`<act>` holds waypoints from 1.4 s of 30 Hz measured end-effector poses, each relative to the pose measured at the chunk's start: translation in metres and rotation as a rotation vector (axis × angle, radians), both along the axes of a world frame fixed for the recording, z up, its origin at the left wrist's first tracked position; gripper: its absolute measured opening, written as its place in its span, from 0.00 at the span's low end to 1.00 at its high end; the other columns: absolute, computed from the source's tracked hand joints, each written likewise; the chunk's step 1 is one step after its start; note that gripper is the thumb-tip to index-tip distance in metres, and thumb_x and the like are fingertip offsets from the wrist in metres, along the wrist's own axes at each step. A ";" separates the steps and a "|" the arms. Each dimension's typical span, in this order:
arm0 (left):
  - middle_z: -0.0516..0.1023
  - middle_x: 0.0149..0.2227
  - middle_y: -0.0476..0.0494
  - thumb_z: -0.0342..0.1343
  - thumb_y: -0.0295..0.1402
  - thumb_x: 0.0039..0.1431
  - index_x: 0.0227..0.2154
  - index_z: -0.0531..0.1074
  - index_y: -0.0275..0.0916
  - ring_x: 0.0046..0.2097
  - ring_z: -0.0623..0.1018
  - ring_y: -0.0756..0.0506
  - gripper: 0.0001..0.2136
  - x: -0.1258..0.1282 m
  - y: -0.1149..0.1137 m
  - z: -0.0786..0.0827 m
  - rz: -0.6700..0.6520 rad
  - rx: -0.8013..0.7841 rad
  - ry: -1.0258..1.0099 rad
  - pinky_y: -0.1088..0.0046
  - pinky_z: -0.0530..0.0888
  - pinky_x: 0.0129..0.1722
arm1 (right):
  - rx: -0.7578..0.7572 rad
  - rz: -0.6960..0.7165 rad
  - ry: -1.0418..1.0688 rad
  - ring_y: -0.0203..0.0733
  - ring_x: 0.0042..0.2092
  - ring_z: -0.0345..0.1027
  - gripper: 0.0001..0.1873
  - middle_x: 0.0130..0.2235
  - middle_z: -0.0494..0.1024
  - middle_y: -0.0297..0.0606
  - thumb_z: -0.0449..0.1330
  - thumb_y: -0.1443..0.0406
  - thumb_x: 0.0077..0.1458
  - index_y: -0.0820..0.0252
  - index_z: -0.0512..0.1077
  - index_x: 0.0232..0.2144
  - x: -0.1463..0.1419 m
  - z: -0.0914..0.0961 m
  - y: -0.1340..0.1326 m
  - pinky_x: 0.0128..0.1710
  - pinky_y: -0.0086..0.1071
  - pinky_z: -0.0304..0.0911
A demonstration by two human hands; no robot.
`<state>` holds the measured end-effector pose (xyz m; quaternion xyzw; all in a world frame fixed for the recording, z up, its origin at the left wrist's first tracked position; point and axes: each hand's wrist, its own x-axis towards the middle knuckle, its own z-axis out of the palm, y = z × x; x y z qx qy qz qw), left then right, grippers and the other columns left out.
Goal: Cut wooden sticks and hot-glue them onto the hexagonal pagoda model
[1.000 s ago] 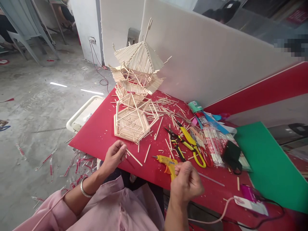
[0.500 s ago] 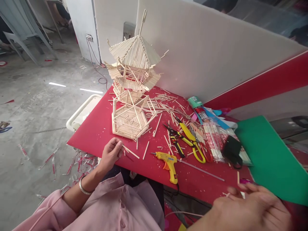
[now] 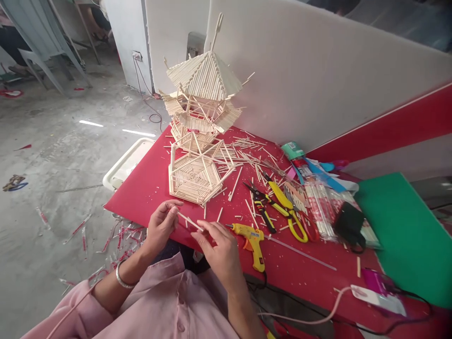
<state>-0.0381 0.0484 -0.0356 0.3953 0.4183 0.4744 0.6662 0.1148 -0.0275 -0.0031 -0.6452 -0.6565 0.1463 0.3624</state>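
Note:
My left hand (image 3: 162,226) pinches one end of a thin wooden stick (image 3: 189,221) just above the near edge of the red table (image 3: 148,188). My right hand (image 3: 217,247) has come in beside it, and its fingertips pinch the stick's other end. Just beyond them lies a flat hexagonal stick frame (image 3: 197,172). Behind that stands a tiered stick tower with a pointed roof (image 3: 203,101). A yellow glue gun (image 3: 250,238) lies on the table right of my right hand.
Loose sticks litter the table around the frame. Yellow-handled pliers (image 3: 286,209), small cutters (image 3: 261,207), stick packets (image 3: 318,207), a black pouch (image 3: 349,223) and a green sheet (image 3: 406,235) lie to the right. White panels stand behind. A white tray (image 3: 123,165) sits left of the table.
My right hand left the glue gun, swung out low to the right, then came back left and took the free end of the stick. My left hand kept its hold.

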 end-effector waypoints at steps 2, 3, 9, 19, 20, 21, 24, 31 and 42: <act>0.64 0.17 0.55 0.62 0.46 0.58 0.35 0.74 0.37 0.19 0.62 0.55 0.15 0.001 0.001 -0.001 0.006 -0.014 0.005 0.81 0.59 0.18 | 0.058 -0.031 -0.020 0.40 0.37 0.76 0.08 0.34 0.81 0.38 0.58 0.64 0.65 0.56 0.77 0.40 -0.002 0.001 0.000 0.39 0.33 0.71; 0.64 0.17 0.55 0.62 0.46 0.57 0.33 0.74 0.37 0.19 0.62 0.55 0.15 0.002 0.002 -0.001 0.018 -0.017 0.003 0.81 0.59 0.18 | 0.084 -0.051 -0.039 0.40 0.36 0.75 0.09 0.34 0.81 0.39 0.57 0.65 0.65 0.57 0.78 0.39 -0.003 0.001 0.000 0.39 0.33 0.70; 0.77 0.23 0.48 0.66 0.38 0.51 0.30 0.79 0.40 0.21 0.70 0.51 0.07 -0.004 0.013 -0.002 0.164 0.124 0.168 0.77 0.67 0.20 | 0.175 -0.208 -0.064 0.38 0.34 0.74 0.06 0.32 0.80 0.38 0.59 0.65 0.64 0.58 0.77 0.37 0.005 0.001 -0.004 0.36 0.30 0.68; 0.73 0.17 0.48 0.69 0.40 0.46 0.20 0.79 0.39 0.20 0.67 0.51 0.11 -0.008 0.011 0.005 0.026 0.132 0.324 0.76 0.62 0.20 | 0.166 -0.221 -0.150 0.40 0.34 0.75 0.11 0.32 0.80 0.38 0.55 0.63 0.67 0.58 0.76 0.36 -0.002 -0.017 0.007 0.37 0.31 0.67; 0.71 0.16 0.48 0.68 0.43 0.48 0.21 0.79 0.38 0.19 0.65 0.52 0.13 -0.007 0.011 0.007 -0.045 0.058 0.255 0.77 0.60 0.19 | 0.159 -0.200 -0.136 0.40 0.35 0.75 0.10 0.32 0.80 0.39 0.55 0.63 0.67 0.58 0.76 0.37 -0.004 -0.016 0.008 0.37 0.31 0.67; 0.69 0.16 0.49 0.67 0.45 0.48 0.22 0.79 0.37 0.19 0.63 0.53 0.15 -0.005 0.011 0.008 -0.111 -0.014 0.180 0.78 0.58 0.18 | 0.149 -0.174 -0.127 0.40 0.36 0.75 0.10 0.32 0.80 0.39 0.55 0.63 0.67 0.58 0.76 0.37 -0.005 -0.014 0.009 0.38 0.31 0.68; 0.62 0.14 0.53 0.66 0.49 0.49 0.20 0.76 0.36 0.17 0.57 0.56 0.19 0.000 0.010 0.010 -0.211 -0.156 0.018 0.79 0.52 0.16 | 0.126 -0.112 -0.135 0.40 0.36 0.74 0.10 0.32 0.79 0.39 0.54 0.64 0.67 0.58 0.75 0.38 -0.009 -0.011 0.009 0.38 0.31 0.67; 0.61 0.11 0.53 0.67 0.50 0.48 0.19 0.74 0.36 0.15 0.56 0.57 0.21 0.006 0.011 0.009 -0.163 -0.238 0.009 0.80 0.50 0.15 | 0.082 -0.050 -0.206 0.41 0.37 0.73 0.13 0.34 0.79 0.40 0.50 0.65 0.69 0.58 0.75 0.41 -0.005 -0.012 0.012 0.39 0.32 0.67; 0.61 0.11 0.55 0.67 0.51 0.46 0.19 0.73 0.35 0.15 0.57 0.57 0.22 0.009 0.012 0.006 -0.136 -0.250 0.030 0.81 0.51 0.16 | 0.076 -0.070 -0.103 0.39 0.35 0.73 0.12 0.32 0.78 0.37 0.55 0.59 0.67 0.58 0.75 0.38 -0.007 -0.016 0.015 0.38 0.30 0.66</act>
